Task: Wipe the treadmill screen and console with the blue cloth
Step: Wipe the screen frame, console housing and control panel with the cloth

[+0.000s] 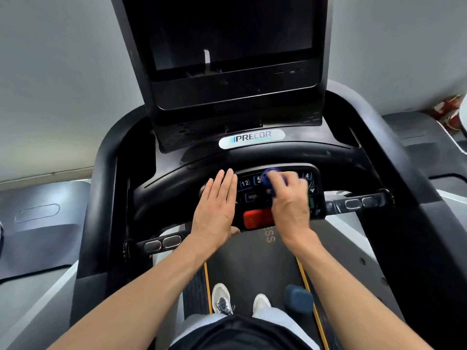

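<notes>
Head view. Right hand (290, 198) over the middle of the console (278, 195) keypad, fingers (276, 178) curled round a bunched blue cloth (268, 180), pressing it onto the buttons near the keypad's top edge. Cloth mostly hidden under the hand; blue shows at the fingertips. Left hand (217, 203) flat on the console's left edge, fingers straight and together, holding nothing. Red stop button (255, 219) at the console's near edge, between the two wrists, partly covered by the right one. Dark screen (227, 34) stands upright above the console, with the Precor badge (251, 138) below it. White shoes (222, 298) on the belt (252, 261) below.
</notes>
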